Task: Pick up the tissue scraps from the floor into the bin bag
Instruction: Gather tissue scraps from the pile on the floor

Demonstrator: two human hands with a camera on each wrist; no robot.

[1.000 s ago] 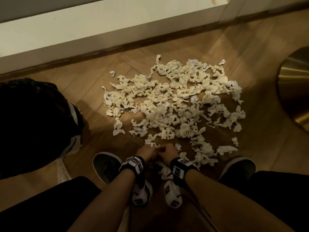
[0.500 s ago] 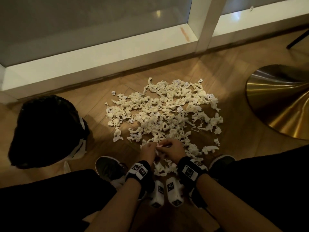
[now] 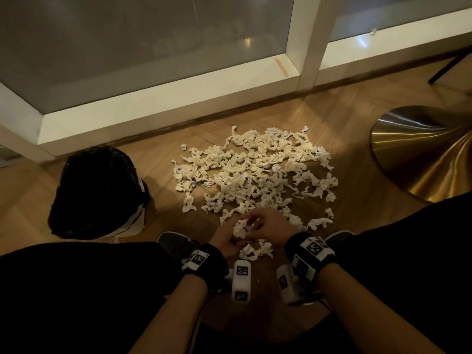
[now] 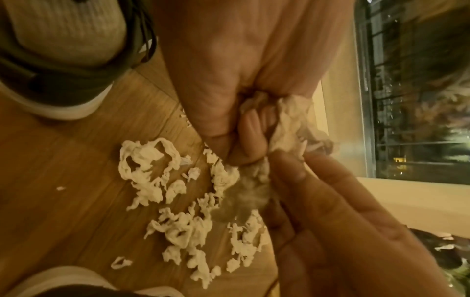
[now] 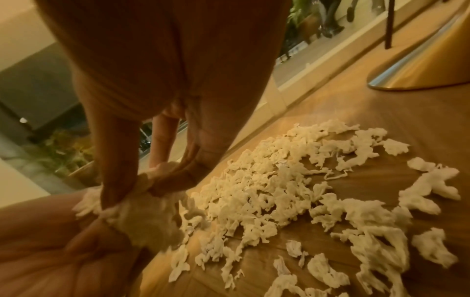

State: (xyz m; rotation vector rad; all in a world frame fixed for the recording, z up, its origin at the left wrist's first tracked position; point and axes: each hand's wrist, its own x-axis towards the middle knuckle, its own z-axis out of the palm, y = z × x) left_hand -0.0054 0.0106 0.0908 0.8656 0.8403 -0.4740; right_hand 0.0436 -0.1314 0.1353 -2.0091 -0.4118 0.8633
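A wide heap of white tissue scraps point(image 3: 255, 169) covers the wooden floor in front of me. Left of it stands the black bin bag point(image 3: 99, 192), mouth up. At the heap's near edge both hands meet around a crumpled tissue wad point(image 3: 242, 228). My left hand point(image 3: 233, 242) grips it from below with curled fingers point(image 4: 250, 128). From above, my right hand point(image 3: 251, 223) pinches the same wad point(image 5: 142, 203) with its fingertips point(image 5: 162, 186). More loose scraps point(image 4: 178, 227) lie under the hands.
A brass-coloured conical base point(image 3: 429, 154) stands on the floor at the right. A white window frame point(image 3: 163, 103) runs along the back. My two shoes point(image 3: 176, 242) point(image 3: 339, 237) flank the hands, with black-trousered knees to either side. A dark chair leg point(image 3: 449, 65) shows at the far right.
Both hands were down among the near scraps; now they are raised a little with a bunched wad between them. My view has lifted, showing more window and the brass base.
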